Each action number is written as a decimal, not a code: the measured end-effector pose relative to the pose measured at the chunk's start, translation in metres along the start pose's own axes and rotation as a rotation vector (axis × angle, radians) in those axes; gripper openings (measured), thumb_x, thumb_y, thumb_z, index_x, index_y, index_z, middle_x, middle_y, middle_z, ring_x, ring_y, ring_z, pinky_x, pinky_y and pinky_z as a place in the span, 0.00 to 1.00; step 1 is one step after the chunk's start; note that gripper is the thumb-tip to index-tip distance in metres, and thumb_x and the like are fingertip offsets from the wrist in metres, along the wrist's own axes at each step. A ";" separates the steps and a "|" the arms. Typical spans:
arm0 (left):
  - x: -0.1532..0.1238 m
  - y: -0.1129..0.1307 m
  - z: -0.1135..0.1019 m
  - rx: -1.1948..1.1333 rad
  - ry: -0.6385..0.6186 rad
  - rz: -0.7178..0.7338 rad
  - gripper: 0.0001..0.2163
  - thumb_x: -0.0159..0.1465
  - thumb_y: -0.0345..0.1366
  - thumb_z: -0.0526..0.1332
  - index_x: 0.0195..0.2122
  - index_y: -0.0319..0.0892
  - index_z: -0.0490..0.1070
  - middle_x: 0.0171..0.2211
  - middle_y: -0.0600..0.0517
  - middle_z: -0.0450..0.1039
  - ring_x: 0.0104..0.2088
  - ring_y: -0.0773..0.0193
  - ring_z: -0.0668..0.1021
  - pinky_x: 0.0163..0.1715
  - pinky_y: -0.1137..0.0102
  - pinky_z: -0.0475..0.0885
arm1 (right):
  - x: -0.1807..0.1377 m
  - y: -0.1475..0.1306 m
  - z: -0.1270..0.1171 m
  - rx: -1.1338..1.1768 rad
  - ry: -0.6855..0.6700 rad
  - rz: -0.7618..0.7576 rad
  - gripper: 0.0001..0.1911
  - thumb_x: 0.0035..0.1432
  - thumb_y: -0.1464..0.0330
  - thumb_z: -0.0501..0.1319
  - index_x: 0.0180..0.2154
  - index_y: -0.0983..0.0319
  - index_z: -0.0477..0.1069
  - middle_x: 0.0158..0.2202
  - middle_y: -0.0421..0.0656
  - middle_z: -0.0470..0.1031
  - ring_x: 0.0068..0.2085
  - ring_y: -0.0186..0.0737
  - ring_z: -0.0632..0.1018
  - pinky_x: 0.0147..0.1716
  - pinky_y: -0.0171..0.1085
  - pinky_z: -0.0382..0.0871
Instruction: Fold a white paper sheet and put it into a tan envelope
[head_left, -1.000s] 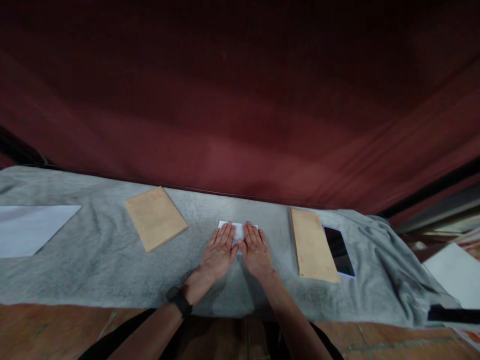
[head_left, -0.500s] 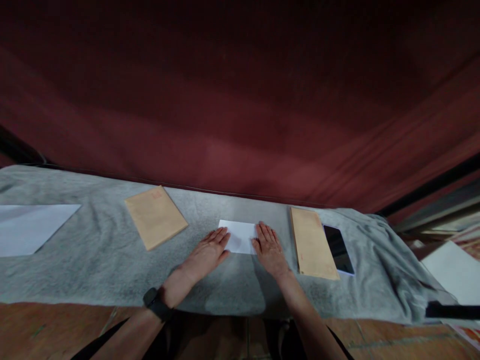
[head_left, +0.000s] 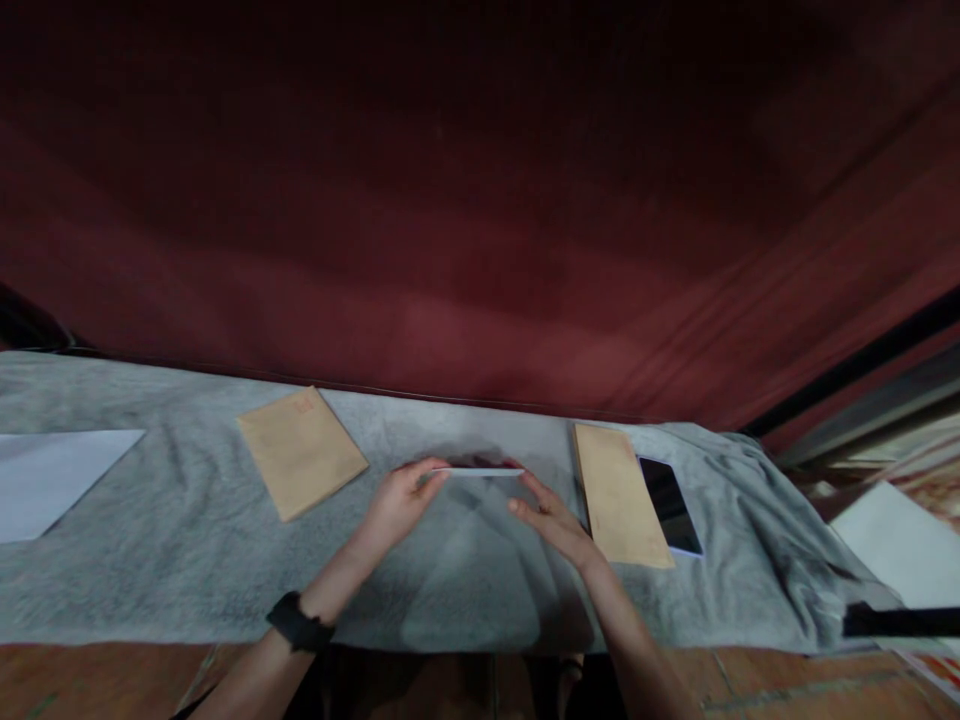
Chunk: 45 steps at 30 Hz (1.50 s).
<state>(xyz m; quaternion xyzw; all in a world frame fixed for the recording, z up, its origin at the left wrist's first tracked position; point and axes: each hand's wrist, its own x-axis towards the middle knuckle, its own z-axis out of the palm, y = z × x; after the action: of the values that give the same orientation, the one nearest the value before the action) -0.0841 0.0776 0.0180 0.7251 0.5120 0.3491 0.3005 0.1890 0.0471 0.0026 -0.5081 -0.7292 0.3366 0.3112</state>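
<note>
Head view: two brown envelopes lie flat on a grey cloth (head_left: 187, 570), one to each side of the hands, and whatever they hold is hidden. The left envelope (head_left: 304, 455) sits askew, a small reddish stamp near its far corner. The right envelope (head_left: 621, 498) has its long axis running from far to near, its near end slanting to the right. A dark-screened phone (head_left: 673, 505) lies just right of it with much the same slant; whether the envelope overlaps the phone's edge, I cannot tell.

Between the two envelopes is a small white paper (head_left: 484, 472), seen almost edge-on as a thin pale strip. Its long axis runs left to right, roughly parallel to the far edge of the cloth. Whether it touches the cloth below is unclear.

The left hand (head_left: 397, 508) pinches the paper's left end between thumb and fingers, the forearm coming in from the near left with a black watch (head_left: 300, 622) on the wrist. The right hand (head_left: 553, 517) comes from the near right, fingers at the paper's right end, thumb spread away on the near side, so it is not clamped. A large white sheet (head_left: 56, 480) lies at far left, well apart from the hands.
</note>
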 end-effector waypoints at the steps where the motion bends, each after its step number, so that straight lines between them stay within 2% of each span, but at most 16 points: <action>1: 0.002 0.005 0.000 -0.128 0.040 -0.068 0.12 0.65 0.45 0.58 0.37 0.44 0.77 0.32 0.52 0.80 0.34 0.60 0.79 0.37 0.69 0.74 | 0.001 -0.005 -0.001 0.104 0.010 -0.002 0.25 0.66 0.54 0.57 0.61 0.54 0.68 0.58 0.44 0.74 0.58 0.46 0.74 0.55 0.44 0.70; 4: 0.005 0.017 0.002 -0.423 0.109 -0.226 0.14 0.60 0.48 0.63 0.34 0.42 0.74 0.24 0.56 0.73 0.26 0.66 0.74 0.26 0.74 0.68 | 0.008 -0.013 0.005 0.355 0.099 0.062 0.20 0.62 0.52 0.59 0.44 0.60 0.77 0.40 0.43 0.80 0.42 0.44 0.79 0.43 0.40 0.74; 7: 0.007 0.017 0.011 -0.532 0.185 -0.338 0.17 0.56 0.48 0.66 0.41 0.41 0.72 0.24 0.58 0.71 0.24 0.67 0.73 0.24 0.74 0.66 | 0.015 -0.008 0.019 0.459 0.160 0.236 0.20 0.57 0.51 0.61 0.33 0.61 0.75 0.26 0.39 0.75 0.28 0.36 0.73 0.28 0.34 0.70; 9: 0.006 0.010 0.019 -0.552 0.223 -0.408 0.22 0.56 0.47 0.66 0.48 0.41 0.70 0.26 0.57 0.72 0.26 0.65 0.75 0.26 0.73 0.68 | 0.016 -0.003 0.027 0.481 0.166 0.349 0.19 0.55 0.51 0.62 0.30 0.61 0.72 0.22 0.37 0.71 0.23 0.33 0.70 0.22 0.32 0.66; 12: 0.004 -0.003 0.031 -0.575 0.189 -0.465 0.28 0.56 0.41 0.65 0.58 0.39 0.65 0.31 0.54 0.76 0.31 0.63 0.78 0.31 0.69 0.72 | 0.014 0.004 0.036 0.460 0.169 0.481 0.17 0.55 0.53 0.61 0.30 0.60 0.71 0.20 0.36 0.71 0.19 0.32 0.70 0.18 0.30 0.63; 15: 0.004 -0.015 0.039 -0.479 0.140 -0.413 0.32 0.55 0.32 0.61 0.63 0.41 0.60 0.35 0.53 0.77 0.33 0.62 0.79 0.35 0.67 0.75 | 0.010 0.006 0.038 0.375 0.123 0.545 0.13 0.59 0.58 0.58 0.31 0.60 0.70 0.20 0.36 0.73 0.19 0.32 0.72 0.17 0.29 0.63; 20: 0.007 -0.024 0.046 -0.041 0.172 -0.213 0.29 0.55 0.24 0.56 0.60 0.44 0.68 0.44 0.49 0.76 0.43 0.59 0.79 0.48 0.62 0.76 | 0.003 0.004 0.030 0.119 0.041 0.556 0.12 0.63 0.64 0.55 0.30 0.61 0.71 0.19 0.37 0.74 0.18 0.33 0.73 0.18 0.29 0.60; 24: 0.004 -0.026 0.052 0.151 0.169 -0.091 0.26 0.56 0.22 0.55 0.55 0.45 0.73 0.51 0.48 0.74 0.51 0.58 0.77 0.56 0.59 0.73 | -0.003 0.006 0.016 -0.244 0.039 0.468 0.14 0.63 0.65 0.56 0.27 0.60 0.74 0.21 0.40 0.76 0.24 0.36 0.78 0.24 0.31 0.63; 27: -0.001 -0.021 0.055 0.275 0.154 -0.052 0.27 0.57 0.21 0.53 0.57 0.44 0.72 0.55 0.46 0.71 0.54 0.57 0.76 0.59 0.59 0.71 | -0.002 0.006 0.010 -0.382 0.144 0.457 0.12 0.64 0.66 0.56 0.32 0.60 0.76 0.28 0.45 0.80 0.32 0.41 0.81 0.29 0.34 0.66; 29: -0.005 -0.013 0.059 0.386 0.135 -0.039 0.26 0.60 0.22 0.52 0.59 0.42 0.70 0.60 0.43 0.67 0.57 0.54 0.74 0.60 0.57 0.70 | 0.001 0.003 0.013 -0.411 0.241 0.378 0.13 0.66 0.67 0.53 0.37 0.59 0.76 0.33 0.45 0.81 0.35 0.42 0.81 0.34 0.35 0.70; 32: -0.014 0.000 0.069 0.591 0.140 -0.003 0.22 0.65 0.27 0.52 0.61 0.39 0.68 0.68 0.39 0.58 0.66 0.45 0.64 0.63 0.47 0.63 | 0.008 -0.004 0.027 -0.292 0.302 0.139 0.17 0.68 0.67 0.49 0.47 0.60 0.75 0.43 0.47 0.80 0.43 0.42 0.81 0.45 0.38 0.73; 34: -0.020 0.006 0.078 0.684 0.099 0.073 0.22 0.67 0.30 0.50 0.62 0.39 0.66 0.69 0.40 0.55 0.69 0.45 0.58 0.65 0.45 0.56 | 0.009 -0.007 0.040 -0.251 0.278 0.005 0.20 0.70 0.66 0.47 0.55 0.60 0.72 0.54 0.48 0.76 0.54 0.42 0.77 0.54 0.41 0.70; 37: -0.029 0.011 0.089 0.705 -0.073 0.233 0.23 0.69 0.34 0.50 0.65 0.36 0.62 0.68 0.40 0.58 0.70 0.50 0.57 0.68 0.50 0.52 | 0.006 -0.005 0.059 -0.325 0.197 -0.056 0.25 0.72 0.63 0.43 0.63 0.63 0.64 0.64 0.49 0.66 0.65 0.43 0.66 0.63 0.46 0.62; 40: -0.036 0.011 0.093 0.674 -0.183 0.311 0.25 0.69 0.39 0.51 0.66 0.34 0.59 0.68 0.38 0.59 0.69 0.52 0.58 0.68 0.53 0.51 | 0.000 0.001 0.068 -0.441 0.127 -0.058 0.28 0.73 0.61 0.41 0.66 0.66 0.59 0.68 0.51 0.60 0.69 0.44 0.60 0.66 0.51 0.56; 45: -0.042 0.009 0.093 0.629 -0.219 0.341 0.29 0.69 0.43 0.52 0.68 0.34 0.54 0.69 0.36 0.54 0.70 0.50 0.55 0.68 0.51 0.47 | -0.001 0.008 0.072 -0.538 0.091 -0.024 0.29 0.73 0.62 0.37 0.68 0.67 0.56 0.70 0.51 0.56 0.70 0.42 0.55 0.68 0.50 0.50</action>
<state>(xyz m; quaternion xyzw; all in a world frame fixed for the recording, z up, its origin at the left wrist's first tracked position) -0.0132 0.0272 -0.0371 0.8898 0.4310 0.1402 0.0533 0.1363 0.0357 -0.0457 -0.5782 -0.7838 0.1040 0.2016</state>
